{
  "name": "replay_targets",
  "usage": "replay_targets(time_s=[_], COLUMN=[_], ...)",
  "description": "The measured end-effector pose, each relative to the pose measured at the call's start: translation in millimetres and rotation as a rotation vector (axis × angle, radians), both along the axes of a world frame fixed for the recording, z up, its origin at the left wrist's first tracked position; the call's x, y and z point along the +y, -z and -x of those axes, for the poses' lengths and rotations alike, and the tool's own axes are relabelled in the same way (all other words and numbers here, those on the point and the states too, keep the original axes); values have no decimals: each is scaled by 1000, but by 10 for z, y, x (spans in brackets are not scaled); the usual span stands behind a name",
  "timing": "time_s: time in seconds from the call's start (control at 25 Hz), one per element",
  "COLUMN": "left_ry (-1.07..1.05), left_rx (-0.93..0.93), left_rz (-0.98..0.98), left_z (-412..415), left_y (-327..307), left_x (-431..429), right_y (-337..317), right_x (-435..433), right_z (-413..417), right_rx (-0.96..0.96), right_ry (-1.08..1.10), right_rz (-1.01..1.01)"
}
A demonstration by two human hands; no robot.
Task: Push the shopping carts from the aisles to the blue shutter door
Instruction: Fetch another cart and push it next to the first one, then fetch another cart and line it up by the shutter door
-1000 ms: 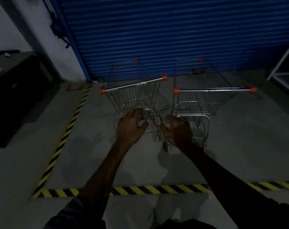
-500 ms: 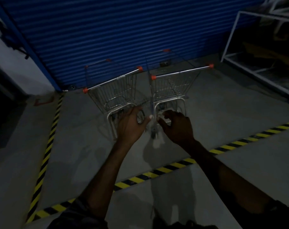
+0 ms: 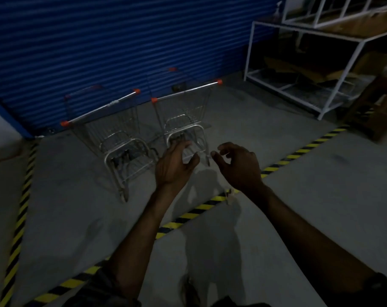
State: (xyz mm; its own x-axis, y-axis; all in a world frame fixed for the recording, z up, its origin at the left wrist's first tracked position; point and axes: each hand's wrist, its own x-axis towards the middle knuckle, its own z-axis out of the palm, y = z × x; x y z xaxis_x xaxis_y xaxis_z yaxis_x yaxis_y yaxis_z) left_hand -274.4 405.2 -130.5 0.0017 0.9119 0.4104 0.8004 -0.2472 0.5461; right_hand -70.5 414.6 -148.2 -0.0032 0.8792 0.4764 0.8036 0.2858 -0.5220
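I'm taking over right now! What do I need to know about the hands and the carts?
Left hand: open, holding nothing, in the air in front of the right cart.
Right hand: open, empty.
Left cart and right cart stand side by side in front of the blue shutter door, inside the striped floor line.
Done: these two carts look parked.
Left: any more carts in the aisles; none show here.

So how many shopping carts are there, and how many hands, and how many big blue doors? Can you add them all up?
Shopping carts: 2, the left cart and the right cart
Hands: 2, the left hand and the right hand, both open and holding nothing
Blue shutter door: 1
Total: 5
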Motion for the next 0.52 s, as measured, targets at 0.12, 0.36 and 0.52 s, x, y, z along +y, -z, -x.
replay_targets(time_s=[0.12,0.36,0.52], left_ry=[53,192,352], left_rx=[32,59,192], left_rz=[-40,-23,-169], left_z=[-438,-1085,-1365], left_y=[4,29,15], left_x=[-296,-735,-1002], right_y=[31,56,17], right_x=[-449,-1303,-1950], right_z=[-376,-1051,-1283], right_rx=[29,-43,-176], right_ry=[34,225,442], right_rz=[8,30,-36])
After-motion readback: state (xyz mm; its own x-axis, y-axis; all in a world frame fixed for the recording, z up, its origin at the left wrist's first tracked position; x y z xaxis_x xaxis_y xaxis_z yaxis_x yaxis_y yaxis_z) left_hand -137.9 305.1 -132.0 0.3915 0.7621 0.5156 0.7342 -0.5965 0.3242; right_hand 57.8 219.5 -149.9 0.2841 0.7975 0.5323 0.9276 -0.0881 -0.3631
